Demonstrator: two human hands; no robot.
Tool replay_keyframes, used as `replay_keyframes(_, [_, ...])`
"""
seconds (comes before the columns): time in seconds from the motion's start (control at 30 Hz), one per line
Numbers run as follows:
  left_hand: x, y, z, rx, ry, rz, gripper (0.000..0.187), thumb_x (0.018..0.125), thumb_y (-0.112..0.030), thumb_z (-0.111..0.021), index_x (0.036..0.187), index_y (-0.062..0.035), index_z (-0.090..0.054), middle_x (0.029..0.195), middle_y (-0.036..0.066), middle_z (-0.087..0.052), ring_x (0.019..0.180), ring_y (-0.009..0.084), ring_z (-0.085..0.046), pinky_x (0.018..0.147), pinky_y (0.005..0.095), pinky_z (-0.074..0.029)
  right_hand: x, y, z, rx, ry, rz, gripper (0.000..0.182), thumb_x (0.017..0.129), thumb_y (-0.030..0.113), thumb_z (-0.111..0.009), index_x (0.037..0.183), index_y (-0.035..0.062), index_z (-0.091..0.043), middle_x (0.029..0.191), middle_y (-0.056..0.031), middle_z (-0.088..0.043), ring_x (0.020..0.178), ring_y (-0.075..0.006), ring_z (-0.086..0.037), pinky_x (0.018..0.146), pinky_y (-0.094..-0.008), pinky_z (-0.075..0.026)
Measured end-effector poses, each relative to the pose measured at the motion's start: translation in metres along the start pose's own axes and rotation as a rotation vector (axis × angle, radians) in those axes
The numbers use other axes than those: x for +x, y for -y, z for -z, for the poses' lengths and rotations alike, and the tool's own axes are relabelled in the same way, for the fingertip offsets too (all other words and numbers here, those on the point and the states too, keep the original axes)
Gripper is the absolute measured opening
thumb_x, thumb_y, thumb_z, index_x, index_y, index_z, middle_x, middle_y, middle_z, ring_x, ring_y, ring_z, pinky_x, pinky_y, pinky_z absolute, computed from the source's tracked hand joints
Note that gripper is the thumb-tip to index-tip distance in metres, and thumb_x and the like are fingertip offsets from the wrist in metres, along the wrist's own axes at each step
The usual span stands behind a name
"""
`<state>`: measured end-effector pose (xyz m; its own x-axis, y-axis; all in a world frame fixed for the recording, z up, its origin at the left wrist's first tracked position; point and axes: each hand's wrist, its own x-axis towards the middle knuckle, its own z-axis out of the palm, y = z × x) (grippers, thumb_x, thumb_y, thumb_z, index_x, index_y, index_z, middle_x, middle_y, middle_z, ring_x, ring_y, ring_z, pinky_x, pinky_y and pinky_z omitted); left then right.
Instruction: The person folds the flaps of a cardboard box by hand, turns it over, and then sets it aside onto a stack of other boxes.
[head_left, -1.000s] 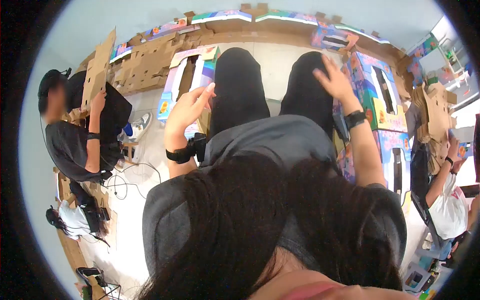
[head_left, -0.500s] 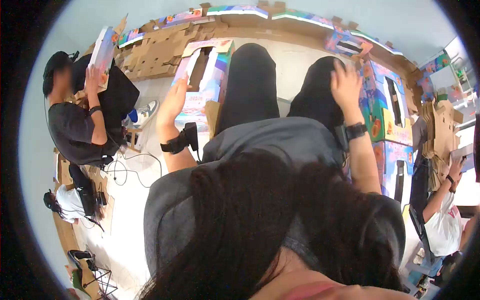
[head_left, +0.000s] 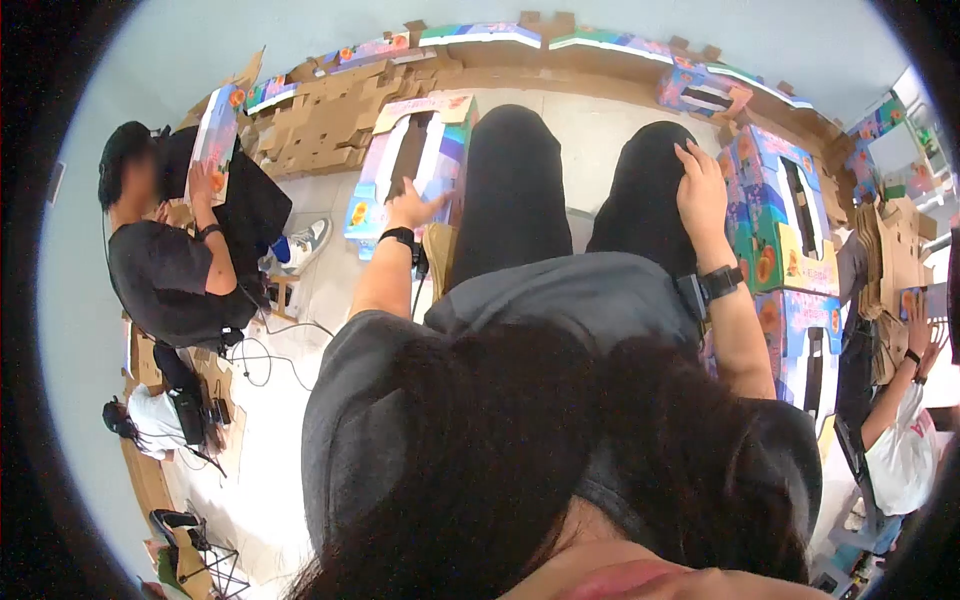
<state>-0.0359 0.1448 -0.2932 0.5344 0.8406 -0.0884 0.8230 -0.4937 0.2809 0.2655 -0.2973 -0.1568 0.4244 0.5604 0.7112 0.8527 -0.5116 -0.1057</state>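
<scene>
My left hand [head_left: 414, 207] is at the near end of a printed cardboard box [head_left: 376, 155] on the floor beside my left knee. Its thumb and fingers are spread, and nothing shows in its grasp. The box is colourful, with a long dark slot between white flaps on top. Over my right knee [head_left: 640, 160] rests my right hand [head_left: 703, 190], fingers stretched out and holding nothing. Just to its right stands another printed box [head_left: 765, 205] with a similar slot.
Flattened brown cardboard [head_left: 325, 120] lies at the back left. A second slotted box [head_left: 790, 335] sits nearer on the right. One person [head_left: 170, 260] at left holds a printed box [head_left: 214, 135]; another person [head_left: 900, 450] works at right. Cables [head_left: 265, 350] trail across the floor.
My left hand has swung inward to the right and turned over the box's near end. My right hand, blurred before, now lies lower on the knee. The whole view has shifted slightly.
</scene>
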Motion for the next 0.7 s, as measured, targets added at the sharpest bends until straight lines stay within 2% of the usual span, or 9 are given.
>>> replay_keyframes(0.07, [-0.003,-0.011,0.006,0.092,0.077,0.049,0.137,0.066,-0.091,-0.064,0.156,0.0065,-0.028,0.136,0.032,-0.060,0.132,0.0362,-0.058,0.109,0.0412,-0.045,-0.002,0.000,0.002,0.021,-0.007,0.001,0.043,0.087,-0.006,-0.055,0.126,0.0072,-0.068,0.134,-0.0141,-0.063,0.121,-0.0343,-0.060,0.104,-0.0423,-0.048])
replay_keyframes(0.1, [-0.002,-0.012,0.010,0.042,0.051,0.054,0.127,0.066,-0.087,-0.069,0.148,0.0073,-0.045,0.135,0.029,-0.062,0.127,0.0372,-0.061,0.108,0.0417,-0.045,-0.004,0.001,0.003,0.032,-0.004,0.000,0.043,0.087,-0.006,-0.055,0.125,0.0073,-0.068,0.134,-0.0140,-0.063,0.121,-0.0343,-0.060,0.105,-0.0423,-0.048])
replay_keyframes(0.2, [0.002,-0.013,0.023,-0.118,0.268,0.134,0.126,0.058,-0.087,-0.075,0.139,0.0074,-0.055,0.129,0.030,-0.065,0.127,0.0373,-0.062,0.110,0.0434,-0.043,-0.004,-0.003,0.002,0.061,-0.036,0.016,0.044,0.087,-0.007,-0.055,0.126,0.0075,-0.068,0.134,-0.0140,-0.064,0.121,-0.0341,-0.060,0.105,-0.0424,-0.048])
replay_keyframes(0.23, [0.000,-0.012,0.020,-0.202,0.187,0.103,0.116,0.055,-0.084,-0.079,0.127,0.0063,-0.065,0.128,0.028,-0.067,0.126,0.0377,-0.062,0.111,0.0431,-0.042,-0.005,-0.004,0.000,0.054,-0.039,0.017,0.044,0.086,-0.005,-0.056,0.126,0.0083,-0.068,0.133,-0.0136,-0.064,0.120,-0.0335,-0.061,0.104,-0.0430,-0.048])
replay_keyframes(0.47, [-0.011,-0.009,0.039,-0.035,-0.307,-0.042,0.108,0.057,-0.080,-0.080,0.124,0.0033,-0.066,0.119,0.025,-0.071,0.120,0.0396,-0.063,0.111,0.0487,-0.037,-0.007,-0.006,-0.004,0.040,-0.031,0.006,0.043,0.085,-0.003,-0.057,0.124,0.0104,-0.069,0.133,-0.0136,-0.064,0.121,-0.0342,-0.060,0.102,-0.0448,-0.049])
replay_keyframes(0.5, [-0.017,-0.010,0.051,0.007,-0.413,-0.091,0.103,0.060,-0.079,-0.080,0.127,-0.0028,-0.066,0.112,0.019,-0.072,0.115,0.0398,-0.064,0.103,0.0504,-0.043,-0.005,-0.005,-0.004,0.044,-0.025,0.002,0.043,0.085,-0.003,-0.058,0.123,0.0105,-0.070,0.133,-0.0139,-0.063,0.122,-0.0348,-0.060,0.102,-0.0449,-0.049])
replay_keyframes(0.53, [-0.027,-0.018,0.073,-0.027,-0.441,-0.124,0.100,0.060,-0.076,-0.081,0.126,-0.0027,-0.066,0.114,0.021,-0.072,0.114,0.0403,-0.064,0.109,0.0486,-0.036,-0.005,-0.004,-0.003,0.033,-0.051,0.012,0.042,0.085,-0.003,-0.058,0.122,0.0112,-0.070,0.135,-0.0142,-0.062,0.125,-0.0354,-0.058,0.103,-0.0451,-0.048])
replay_keyframes(0.6, [-0.011,-0.002,0.086,0.005,-0.673,-0.213,0.088,0.067,-0.072,-0.080,0.120,-0.0029,-0.069,0.109,0.020,-0.073,0.111,0.0392,-0.064,0.104,0.0491,-0.041,-0.005,0.000,-0.001,0.014,-0.101,0.031,0.041,0.085,-0.003,-0.058,0.120,0.0125,-0.072,0.139,-0.0147,-0.060,0.132,-0.0364,-0.054,0.105,-0.0456,-0.047])
replay_keyframes(0.7, [-0.017,-0.014,0.149,-0.250,-0.749,-0.251,0.056,0.088,-0.056,-0.071,0.102,-0.0022,-0.075,0.086,0.019,-0.073,0.087,0.0344,-0.070,0.080,0.0451,-0.051,-0.003,0.008,0.010,-0.068,-0.132,0.064,0.041,0.083,-0.002,-0.061,0.118,0.0147,-0.074,0.145,-0.0147,-0.056,0.140,-0.0375,-0.046,0.110,-0.0461,-0.043])
